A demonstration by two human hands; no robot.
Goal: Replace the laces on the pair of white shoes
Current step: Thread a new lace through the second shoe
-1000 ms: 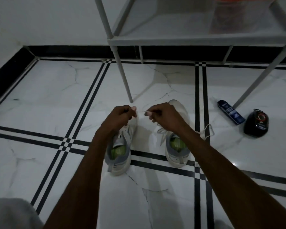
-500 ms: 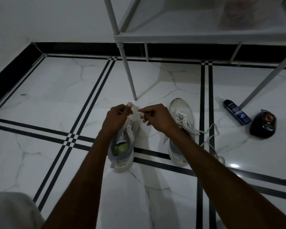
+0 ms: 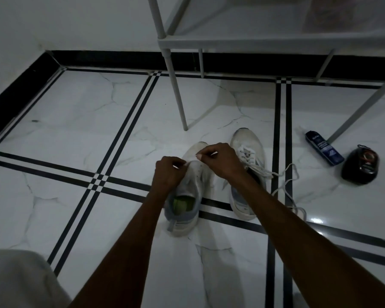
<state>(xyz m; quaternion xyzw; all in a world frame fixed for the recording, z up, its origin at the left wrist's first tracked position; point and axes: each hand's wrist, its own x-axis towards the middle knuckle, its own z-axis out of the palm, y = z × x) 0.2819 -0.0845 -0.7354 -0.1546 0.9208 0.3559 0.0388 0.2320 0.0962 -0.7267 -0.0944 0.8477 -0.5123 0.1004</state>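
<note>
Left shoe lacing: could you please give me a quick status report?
Both hands, left and right, pinch a white lace over the left shoe. Right shoe laced, ends loose on floor. Nothing in the way.

The right forearm (image 3: 276,207) hides the right shoe's (image 3: 247,141) middle; its label (image 3: 325,150) is unreadable.

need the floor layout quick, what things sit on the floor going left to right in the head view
left shoe under the left hand → right shoe beside the right hand → loose white lace → dark blue tube → round black object
</note>
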